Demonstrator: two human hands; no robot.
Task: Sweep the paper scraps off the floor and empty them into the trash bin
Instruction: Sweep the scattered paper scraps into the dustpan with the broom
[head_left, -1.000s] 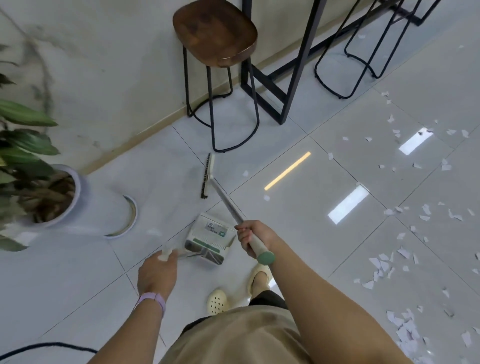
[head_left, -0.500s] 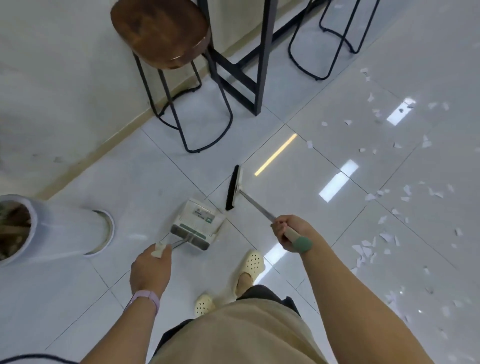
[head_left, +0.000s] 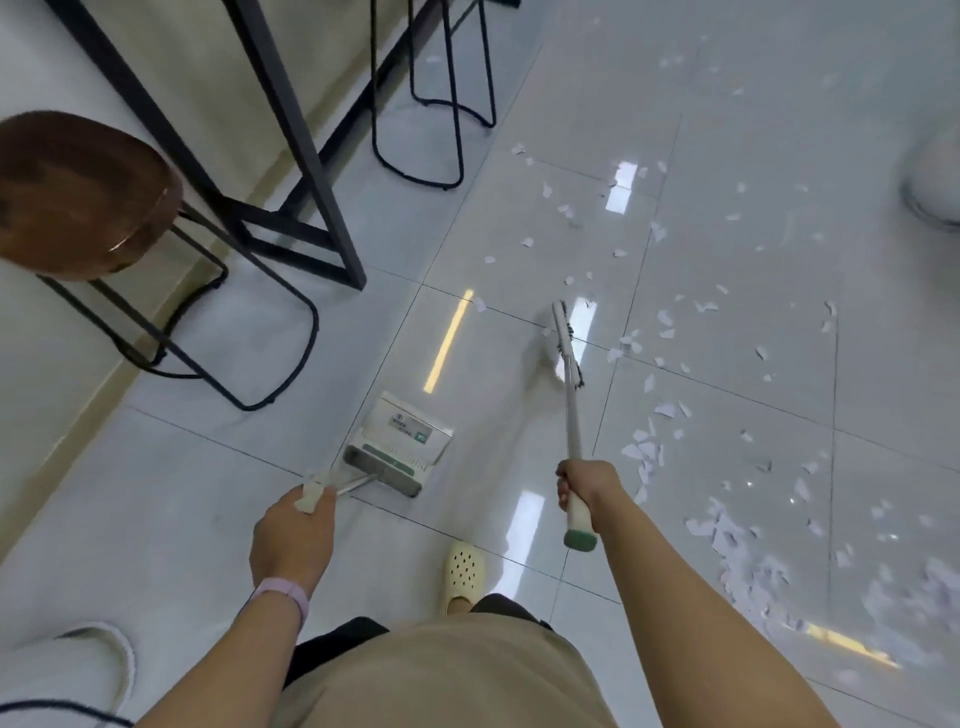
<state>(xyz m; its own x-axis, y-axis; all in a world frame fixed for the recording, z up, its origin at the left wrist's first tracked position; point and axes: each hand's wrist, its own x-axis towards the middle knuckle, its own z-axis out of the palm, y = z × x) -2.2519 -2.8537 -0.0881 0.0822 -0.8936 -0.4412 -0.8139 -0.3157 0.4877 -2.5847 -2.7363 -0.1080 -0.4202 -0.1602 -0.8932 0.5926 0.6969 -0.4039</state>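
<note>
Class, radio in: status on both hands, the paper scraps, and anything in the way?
Left hand grips dustpan handle; right hand grips broom. Paper scraps on floor, dustpan holds none. Stool off left, clear of scraps.

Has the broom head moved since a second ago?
Yes. The broom head has swung right, from the stool's side of the dustpan toward the paper scraps.

White paper scraps litter the glossy tiles right of the upright broom and dustpan.
</note>
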